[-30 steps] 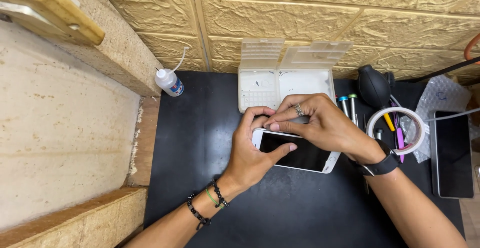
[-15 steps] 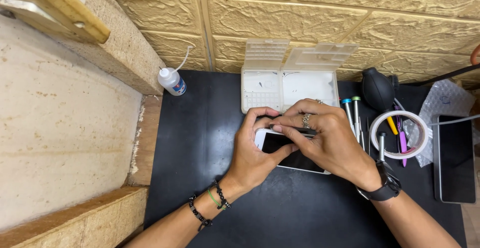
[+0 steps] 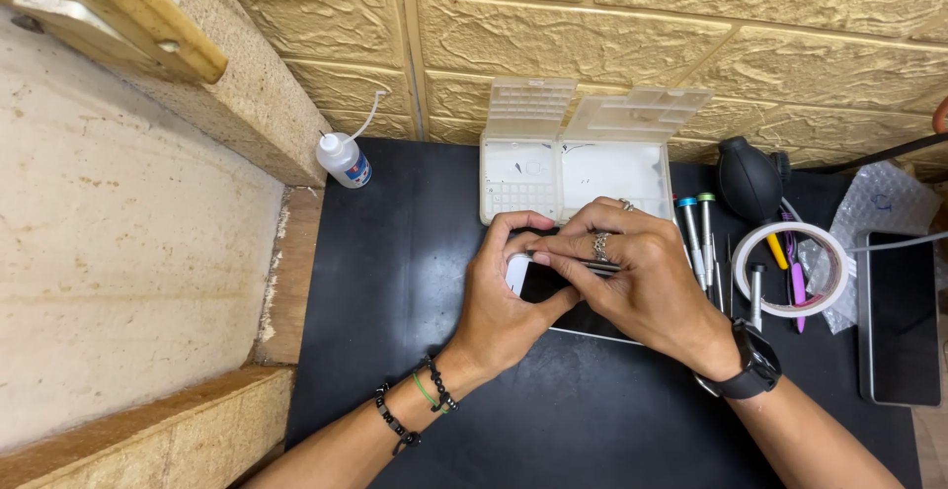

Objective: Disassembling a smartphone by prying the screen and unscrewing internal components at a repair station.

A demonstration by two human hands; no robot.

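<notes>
A white smartphone (image 3: pixel 538 282) with a dark screen lies on the black mat (image 3: pixel 395 282), mostly covered by both hands. My left hand (image 3: pixel 504 296) grips its left end, thumb on the glass. My right hand (image 3: pixel 637 277), with rings and a black watch at the wrist, lies over the phone's right part and pinches thin metal tweezers (image 3: pixel 592 266) held level across the phone's upper edge.
An open white parts box (image 3: pixel 592 168) stands just behind the phone. A small squeeze bottle (image 3: pixel 344 160) is at the back left. Screwdrivers (image 3: pixel 699 237), a black air blower (image 3: pixel 749 178), a tape roll (image 3: pixel 790 270) and a second dark phone (image 3: pixel 897 319) lie to the right.
The right hand has slid left over the phone and now holds tweezers across its top edge. The left hand has stayed on the phone's left end.
</notes>
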